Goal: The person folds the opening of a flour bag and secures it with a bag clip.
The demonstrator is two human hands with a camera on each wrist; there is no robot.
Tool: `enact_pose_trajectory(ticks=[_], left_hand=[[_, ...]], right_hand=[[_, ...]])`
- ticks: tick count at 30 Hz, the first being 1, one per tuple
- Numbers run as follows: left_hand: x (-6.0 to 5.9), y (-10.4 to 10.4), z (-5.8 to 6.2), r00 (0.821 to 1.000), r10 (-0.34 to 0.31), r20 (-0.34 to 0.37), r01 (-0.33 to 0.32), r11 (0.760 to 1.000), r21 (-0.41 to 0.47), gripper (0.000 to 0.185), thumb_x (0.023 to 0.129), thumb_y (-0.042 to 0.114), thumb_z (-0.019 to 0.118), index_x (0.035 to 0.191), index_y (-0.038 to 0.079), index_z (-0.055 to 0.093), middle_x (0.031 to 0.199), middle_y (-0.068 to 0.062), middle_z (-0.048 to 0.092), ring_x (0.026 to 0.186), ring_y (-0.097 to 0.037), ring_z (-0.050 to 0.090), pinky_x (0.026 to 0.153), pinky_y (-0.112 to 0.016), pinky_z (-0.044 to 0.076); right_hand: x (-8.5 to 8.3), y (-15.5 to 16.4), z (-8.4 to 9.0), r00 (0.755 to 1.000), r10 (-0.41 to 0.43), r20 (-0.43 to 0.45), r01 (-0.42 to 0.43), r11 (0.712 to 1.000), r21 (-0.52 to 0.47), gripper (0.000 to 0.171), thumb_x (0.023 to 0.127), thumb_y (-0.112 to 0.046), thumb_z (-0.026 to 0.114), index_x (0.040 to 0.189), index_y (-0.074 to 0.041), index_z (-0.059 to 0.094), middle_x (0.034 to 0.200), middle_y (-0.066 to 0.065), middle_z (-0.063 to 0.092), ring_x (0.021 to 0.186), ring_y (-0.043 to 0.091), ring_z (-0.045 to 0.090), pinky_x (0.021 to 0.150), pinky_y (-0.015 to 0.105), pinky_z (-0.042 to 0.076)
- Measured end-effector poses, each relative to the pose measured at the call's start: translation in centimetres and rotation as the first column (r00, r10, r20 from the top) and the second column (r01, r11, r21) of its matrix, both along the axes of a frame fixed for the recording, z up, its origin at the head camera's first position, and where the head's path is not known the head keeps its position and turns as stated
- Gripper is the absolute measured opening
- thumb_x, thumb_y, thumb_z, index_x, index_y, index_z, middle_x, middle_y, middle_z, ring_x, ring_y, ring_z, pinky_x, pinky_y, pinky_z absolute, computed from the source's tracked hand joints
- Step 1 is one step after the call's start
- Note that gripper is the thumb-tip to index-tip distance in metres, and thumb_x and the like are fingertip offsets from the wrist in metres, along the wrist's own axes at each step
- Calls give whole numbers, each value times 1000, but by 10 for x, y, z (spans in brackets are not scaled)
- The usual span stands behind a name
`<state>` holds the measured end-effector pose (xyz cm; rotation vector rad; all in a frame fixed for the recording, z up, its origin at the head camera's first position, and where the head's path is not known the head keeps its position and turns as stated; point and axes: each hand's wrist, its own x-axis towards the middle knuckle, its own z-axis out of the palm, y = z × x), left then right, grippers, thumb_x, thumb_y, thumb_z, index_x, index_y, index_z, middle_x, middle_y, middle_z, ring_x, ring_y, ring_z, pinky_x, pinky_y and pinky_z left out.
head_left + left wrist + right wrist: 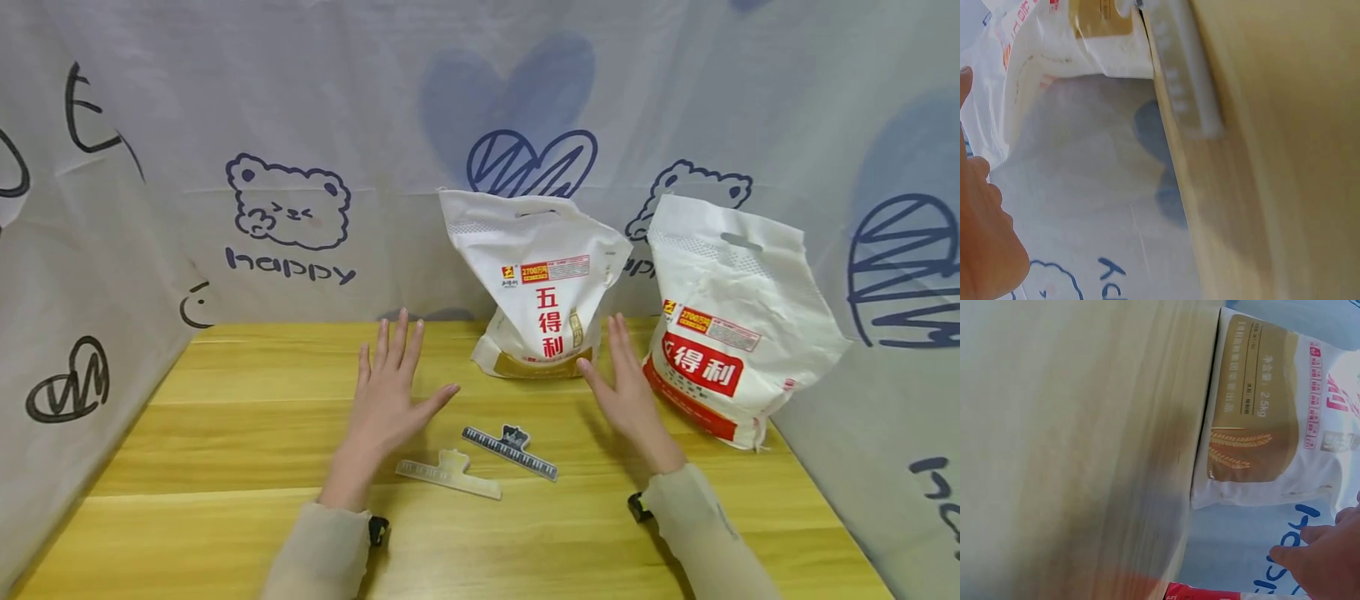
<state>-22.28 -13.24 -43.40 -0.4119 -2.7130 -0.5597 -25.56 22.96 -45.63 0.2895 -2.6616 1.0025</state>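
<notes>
My left hand (386, 400) hovers over the table with fingers straight and thumb spread, holding nothing. A pale, see-through ruler-like clip (448, 473) lies just right of its wrist; beside that lies a black clip with a piano-key pattern (512, 450). My right hand (626, 392), fingers extended and thumb apart, is held between two white flour bags and is empty. The flour bag with a gold base (547, 292) stands upright beyond it. To its right, the flour bag with a red base (731, 333) leans slightly. In the left wrist view the pale clip (1185, 69) shows close up.
The wood-grain table (225, 433) is backed by a white cloth (390, 100) with bear and heart drawings, which also hangs along both sides. Both flour bags stand toward the back right, near the cloth.
</notes>
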Motion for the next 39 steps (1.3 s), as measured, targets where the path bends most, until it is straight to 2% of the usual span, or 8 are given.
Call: enact_pose_trajectory(ticks=[4, 9, 15, 20, 26, 30, 34, 39], left_hand=[[-9, 16, 3, 1000, -20, 9, 20, 1000, 10, 102, 95, 75, 49, 168, 22, 2, 172, 4, -19, 160, -32, -12, 126, -58, -7], [-20, 36, 7, 999, -44, 30, 43, 999, 25, 100, 96, 72, 51, 168, 24, 0, 172, 6, -21, 159, -27, -17, 126, -56, -9], [-33, 58, 10, 997, -51, 59, 52, 999, -11, 100, 96, 75, 47, 167, 26, -4, 172, 4, -21, 157, -24, -21, 127, -55, -8], [-42, 75, 11, 992, -70, 106, 73, 997, -23, 101, 95, 79, 44, 167, 26, -3, 174, 0, -16, 156, -23, -23, 126, -51, -12], [-50, 93, 13, 990, -86, 115, 86, 996, -1, 102, 94, 77, 49, 168, 27, 0, 175, -3, -13, 157, -24, -21, 126, -52, -10], [-53, 101, 14, 989, -81, 124, 80, 997, 15, 102, 94, 78, 49, 167, 27, -1, 173, -2, -18, 157, -25, -20, 126, -52, -10], [-57, 110, 12, 991, -55, 120, 52, 998, 33, 104, 94, 74, 54, 168, 25, -2, 172, -4, -19, 158, -26, -18, 126, -52, -8], [-61, 126, 10, 993, -36, 112, 24, 994, 104, 109, 95, 63, 64, 167, 17, -4, 171, -6, -24, 159, -30, -11, 127, -52, 2]], right_hand=[[-8, 1, 1, 1000, 7, 4, -7, 1000, -14, 83, 107, -55, 48, 167, -28, -1, 174, -7, -9, 160, 39, 6, 123, 68, 14], [-18, 2, 2, 1000, 16, 17, -16, 999, -30, 82, 107, -55, 47, 167, -29, -2, 173, -7, -10, 160, 38, 4, 123, 68, 13], [-31, 5, 1, 1000, 29, 10, -29, 999, -27, 81, 108, -52, 47, 167, -26, -2, 174, -5, -9, 159, 41, 6, 123, 68, 14], [-39, 8, 0, 999, 37, 30, -36, 999, -29, 81, 108, -53, 45, 168, -25, -2, 174, -4, -8, 159, 39, 6, 124, 66, 12], [-47, 11, 2, 997, 57, 52, -55, 998, -28, 83, 108, -56, 44, 168, -19, 0, 175, 4, -3, 159, 39, 7, 125, 64, 12], [-51, 12, 1, 995, 73, 62, -71, 997, -36, 83, 108, -55, 44, 168, -20, 0, 175, 10, 1, 159, 38, 7, 126, 62, 11], [-56, 10, -4, 991, 105, 76, -96, 988, -117, 79, 109, -52, 46, 168, -23, 1, 175, 11, 5, 160, 35, 8, 127, 58, 11], [-60, 6, -10, 988, 136, 77, -113, 962, -247, 76, 110, -45, 48, 167, -23, 4, 174, 8, 7, 159, 33, 14, 126, 55, 20]])
